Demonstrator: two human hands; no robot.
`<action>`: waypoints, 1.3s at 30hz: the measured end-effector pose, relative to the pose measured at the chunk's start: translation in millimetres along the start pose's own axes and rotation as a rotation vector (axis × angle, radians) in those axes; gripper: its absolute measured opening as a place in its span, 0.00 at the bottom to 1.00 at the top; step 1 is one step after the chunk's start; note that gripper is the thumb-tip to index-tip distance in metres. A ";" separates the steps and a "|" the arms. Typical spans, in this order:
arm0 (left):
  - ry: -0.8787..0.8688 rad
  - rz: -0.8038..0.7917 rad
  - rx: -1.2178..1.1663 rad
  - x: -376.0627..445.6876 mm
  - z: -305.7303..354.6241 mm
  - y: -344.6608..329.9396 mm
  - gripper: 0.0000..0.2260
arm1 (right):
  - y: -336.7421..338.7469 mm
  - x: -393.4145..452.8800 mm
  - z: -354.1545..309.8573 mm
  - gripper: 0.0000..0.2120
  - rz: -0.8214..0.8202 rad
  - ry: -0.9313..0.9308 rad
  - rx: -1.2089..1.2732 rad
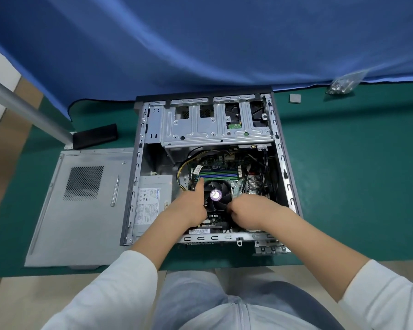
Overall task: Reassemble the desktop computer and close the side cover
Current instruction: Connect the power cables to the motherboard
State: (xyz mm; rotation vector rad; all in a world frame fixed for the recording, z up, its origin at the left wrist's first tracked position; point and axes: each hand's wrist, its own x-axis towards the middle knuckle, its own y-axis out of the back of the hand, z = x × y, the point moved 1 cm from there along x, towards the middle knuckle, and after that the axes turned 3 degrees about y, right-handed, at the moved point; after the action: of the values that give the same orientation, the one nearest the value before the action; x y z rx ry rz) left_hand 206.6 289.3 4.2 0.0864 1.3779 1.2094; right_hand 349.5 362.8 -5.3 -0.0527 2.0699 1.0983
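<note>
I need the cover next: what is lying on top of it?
On the side cover, a screwdriver lies near its right edge, and a small screw-like bit near the far corner. What is under the cover is hidden.

The desktop computer [210, 167] lies on its side, open, with drive cage, motherboard and black cooler fan [216, 195] exposed. Its grey side cover [81, 206] lies flat just left of it, vent grille upward.

- I see a green tabletop [343, 175] under even light.
- A blue cloth [200, 44] drapes along its far edge.
- At left, a grey metal pole [26, 108] slants down; beige floor [5, 294] lies below.
</note>
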 end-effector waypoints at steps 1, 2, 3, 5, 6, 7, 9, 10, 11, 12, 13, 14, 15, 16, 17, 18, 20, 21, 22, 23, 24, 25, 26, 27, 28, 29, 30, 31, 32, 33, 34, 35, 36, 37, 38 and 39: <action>0.004 0.000 -0.002 0.7 -0.7 -1.3 0.39 | -0.2 -0.2 -1.1 0.11 -0.008 -0.006 -0.020; 0.002 0.012 -0.015 2.1 -1.7 -3.1 0.39 | -0.4 -0.7 -1.4 0.11 -0.018 -0.012 -0.042; -0.001 0.031 -0.026 3.0 -3.3 -5.8 0.38 | -1.3 -1.5 -0.9 0.11 -0.032 -0.021 -0.062; 0.006 0.080 -0.078 4.1 -5.9 -11.9 0.37 | -4.0 -4.1 1.7 0.09 -0.054 -0.050 -0.093; 0.019 0.095 -0.107 4.0 -6.0 -14.1 0.35 | -5.1 -5.8 2.7 0.08 -0.053 -0.062 -0.097; 0.046 0.103 -0.130 3.6 -5.8 -16.3 0.32 | -5.7 -7.1 3.7 0.07 -0.037 -0.063 -0.087; 0.113 0.121 -0.119 3.5 -4.8 -17.5 0.26 | -7.5 -9.1 7.3 0.10 0.033 -0.033 -0.016; 0.138 0.131 -0.098 3.5 -4.6 -17.7 0.23 | -8.8 -10.0 9.8 0.12 0.080 -0.015 0.041; 0.155 0.146 -0.074 3.3 -3.9 -17.9 0.20 | -10.0 -10.8 12.6 0.12 0.126 0.002 0.097; 0.151 0.147 -0.020 2.4 -3.0 -17.1 0.17 | -10.3 -11.6 14.7 0.10 0.154 0.023 0.140; 0.139 0.138 0.026 2.9 -2.8 -16.2 0.14 | -10.5 -12.1 16.4 0.08 0.157 0.048 0.169; 0.124 0.120 0.078 3.6 0.1 -15.5 0.12 | -10.8 -12.6 17.5 0.07 0.140 0.069 0.186; 0.121 0.099 0.135 2.8 3.9 -15.2 0.12 | -10.5 -12.6 18.3 0.07 0.115 0.077 0.194; 0.132 0.099 0.224 5.1 4.6 -17.3 0.13 | -10.1 -12.4 18.6 0.09 0.092 0.070 0.190; 0.172 0.136 0.224 9.5 3.1 -18.8 0.15 | -10.0 -11.2 19.0 0.10 0.080 0.050 0.174; 0.200 0.185 0.210 16.3 1.7 -19.5 0.20 | -10.3 -9.6 19.6 0.11 0.077 0.021 0.153; 0.274 0.176 0.126 23.8 2.4 -17.5 0.30 | -12.7 -5.9 22.6 0.11 0.089 -0.061 0.136; 0.304 0.161 0.074 27.4 2.5 -15.6 0.34 | -13.9 -4.3 24.7 0.11 0.094 -0.108 0.136; 0.329 0.112 0.063 31.4 2.2 -14.8 0.38 | -14.8 -3.1 26.2 0.10 0.089 -0.146 0.127; 0.358 0.070 0.073 35.1 1.8 -13.8 0.41 | -15.8 -1.5 27.0 0.10 0.076 -0.168 0.108; 0.384 0.041 0.093 37.5 1.5 -12.4 0.43 | -16.2 -0.1 26.7 0.10 0.059 -0.177 0.088; 0.398 0.012 0.114 39.7 1.7 -13.4 0.44 | -16.3 1.7 25.9 0.11 0.044 -0.182 0.068; 0.405 -0.010 0.143 40.9 3.3 -14.8 0.42 | -16.5 3.7 24.5 0.12 0.035 -0.191 0.044; 0.408 -0.039 0.170 40.4 5.2 -15.8 0.40 | -16.3 6.0 23.3 0.12 0.038 -0.208 0.012; 0.396 -0.070 0.208 40.7 7.3 -17.0 0.37 | -15.5 7.3 22.4 0.11 0.052 -0.228 -0.022; 0.374 -0.083 0.237 40.5 8.2 -17.7 0.36 | -14.9 8.7 22.1 0.12 0.074 -0.246 -0.047; 0.349 -0.072 0.248 40.4 7.4 -17.1 0.35 | -14.4 10.2 22.6 0.12 0.100 -0.255 -0.056; 0.326 -0.065 0.257 39.3 5.9 -15.0 0.34 | -13.9 11.5 23.3 0.12 0.125 -0.251 -0.056; 0.304 -0.059 0.251 36.9 5.3 -10.3 0.33 | -13.6 12.3 23.6 0.13 0.146 -0.232 -0.058; 0.281 -0.062 0.227 34.7 5.3 -6.0 0.31 | -13.8 12.4 23.9 0.13 0.163 -0.206 -0.063; 0.241 -0.075 0.222 32.9 6.1 -2.0 0.27 | -14.2 12.0 24.6 0.13 0.179 -0.177 -0.070; 0.202 -0.073 0.223 31.9 6.4 1.4 0.23 | -14.0 10.6 25.6 0.12 0.198 -0.147 -0.072; 0.169 -0.046 0.233 29.4 7.7 4.7 0.19 | -13.9 7.6 26.7 0.11 0.216 -0.119 -0.070; 0.157 0.001 0.243 26.9 9.0 7.3 0.16 | -14.1 4.4 28.3 0.10 0.236 -0.099 -0.067; 0.161 0.054 0.237 25.4 9.6 8.7 0.15 | -14.0 1.2 30.1 0.09 0.257 -0.092 -0.062; 0.176 0.106 0.205 25.4 9.9 8.5 0.15 | -13.9 -1.6 32.0 0.08 0.272 -0.100 -0.053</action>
State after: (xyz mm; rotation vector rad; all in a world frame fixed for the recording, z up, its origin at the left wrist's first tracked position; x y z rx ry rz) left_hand 202.6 316.2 -4.7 0.2028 1.6671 1.1814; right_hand 375.4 376.6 -24.3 0.2593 1.9978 1.2918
